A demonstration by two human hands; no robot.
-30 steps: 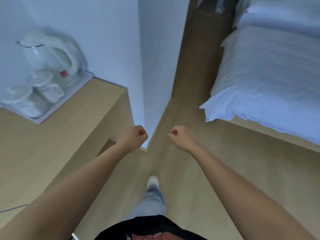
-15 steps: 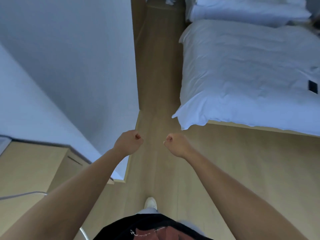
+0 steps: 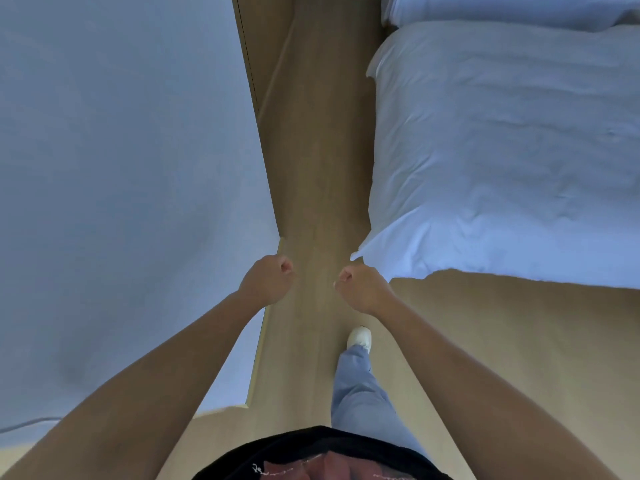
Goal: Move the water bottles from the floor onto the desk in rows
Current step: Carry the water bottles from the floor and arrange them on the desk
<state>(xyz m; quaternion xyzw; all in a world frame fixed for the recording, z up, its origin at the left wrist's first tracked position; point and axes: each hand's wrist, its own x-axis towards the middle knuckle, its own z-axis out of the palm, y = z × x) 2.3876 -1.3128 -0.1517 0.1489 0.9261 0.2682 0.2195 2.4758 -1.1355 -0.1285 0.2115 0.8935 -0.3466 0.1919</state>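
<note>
Both grips curled into loose fists and holding nothing — left hand (image 3: pixel 268 284) just off the foot of the white wall (image 3: pixel 121 185), right hand (image 3: pixel 362 289) near the hanging corner of the bed's white duvet (image 3: pixel 502 150). Arms out ahead, hands close together but apart, knuckles up, over the strip of wooden floor (image 3: pixel 318 150) that runs between wall and bed. One white shoe (image 3: pixel 359 338) planted on that strip below the right hand, grey trouser leg (image 3: pixel 360 396) behind it.

No water bottle anywhere in view: none on the floor strip, none in either fist, none on the small pale wood corner at lower left, which could be the bench edge but cannot be told for sure. So no saying where the bottles lie, nor which way they point, nor whether their long axes stand upright or lie flat.

Progress, judged from this alone: nothing visibly carried, nothing visibly set down in rows. Looks like a walking stage with empty hands, probably heading toward wherever the bottles sit — though that is a guess, not a thing seen. How many bottles are already on the bench, if any, cannot be told, since the bench top is out of frame. Left to do, as far as shown: find the bottles, take hold, bring them over, stand them in rows.
</note>
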